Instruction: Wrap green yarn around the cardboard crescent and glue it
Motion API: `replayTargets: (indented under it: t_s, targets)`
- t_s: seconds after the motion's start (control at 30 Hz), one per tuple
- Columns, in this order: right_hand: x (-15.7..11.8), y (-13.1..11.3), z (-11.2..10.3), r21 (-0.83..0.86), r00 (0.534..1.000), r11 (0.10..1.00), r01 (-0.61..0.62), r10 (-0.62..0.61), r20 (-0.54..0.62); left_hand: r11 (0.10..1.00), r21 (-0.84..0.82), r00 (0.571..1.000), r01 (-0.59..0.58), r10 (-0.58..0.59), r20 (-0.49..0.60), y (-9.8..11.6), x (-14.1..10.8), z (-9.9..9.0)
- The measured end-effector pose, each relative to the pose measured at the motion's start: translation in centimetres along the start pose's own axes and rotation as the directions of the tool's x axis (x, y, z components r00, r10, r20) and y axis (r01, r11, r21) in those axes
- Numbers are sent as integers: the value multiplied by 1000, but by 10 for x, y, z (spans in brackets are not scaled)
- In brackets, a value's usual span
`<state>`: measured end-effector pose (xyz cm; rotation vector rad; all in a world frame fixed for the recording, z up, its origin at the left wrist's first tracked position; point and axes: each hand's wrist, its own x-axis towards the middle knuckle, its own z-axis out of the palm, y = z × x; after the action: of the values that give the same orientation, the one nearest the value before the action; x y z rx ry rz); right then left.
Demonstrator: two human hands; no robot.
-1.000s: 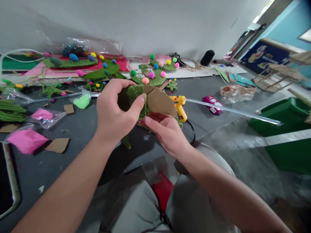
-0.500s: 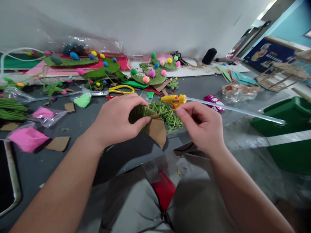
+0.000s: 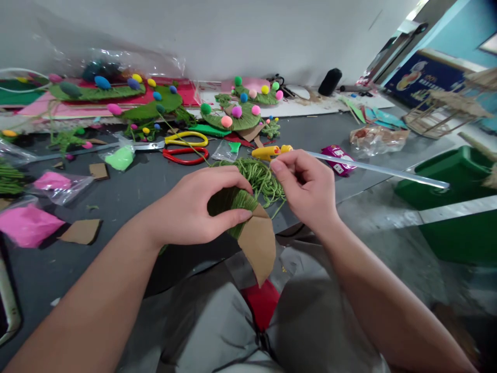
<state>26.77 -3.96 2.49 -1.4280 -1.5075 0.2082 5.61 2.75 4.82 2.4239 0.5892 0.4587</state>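
Across the whole scene we have the grey desk (image 3: 116, 191), and over its near edge two hands at work. The left hand (image 3: 194, 207) curves in a wide C, fingers behind and thumb in front, firmly on the cardboard piece (image 3: 258, 243). The right hand (image 3: 306, 189) is drawn into a tight pinch, thumb to forefinger; we cannot make out what, if anything, sits in it.

And the cardboard itself! It's clear of the desktop, tilted, bare pointed end hanging down above the lap, upper part wrapped in green yarn. We'd judge it light, fairly stiff but bendable, with soft wraps liable to slip near the bare part. Best hold: right where that thumb presses, across the last turns, without crushing the curve.

Just behind lies a loose heap of yarn (image 3: 264, 178), soft and easily tangled, with the scissors (image 3: 157, 146) to its left and the yellow glue gun (image 3: 264, 152) just beyond.
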Motion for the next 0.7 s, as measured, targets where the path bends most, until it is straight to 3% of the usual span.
replayTargets:
  t_s: [0.1, 0.23, 0.33, 0.5, 0.6, 0.7]
  targets:
    - [-1, 7, 4, 66, 993, 993, -96, 91, 80, 999, -45, 994, -16, 11, -110, 0, -1, -3]
    - [-13, 9, 15, 233, 940, 936, -264, 196, 280, 992, -100, 951, 78, -104, -290, 0, 0, -2]
    - [-29, 2, 25, 329, 910, 907, -263, 120, 398, 968, -160, 886, 192, -241, -395, -3, 3, 0]
    - [-51, -11, 31, 202, 911, 947, -249, 159, 382, 906, -73, 761, 417, -392, -517, -16, 7, 2]
    - [-54, -12, 29, 119, 924, 976, -180, 127, 360, 866, 66, 766, 496, -400, -504, -24, 5, 4]
    - [-53, -12, 28, 8, 912, 997, -78, 68, 405, 855, 151, 797, 497, -379, -471, -29, 3, 9]
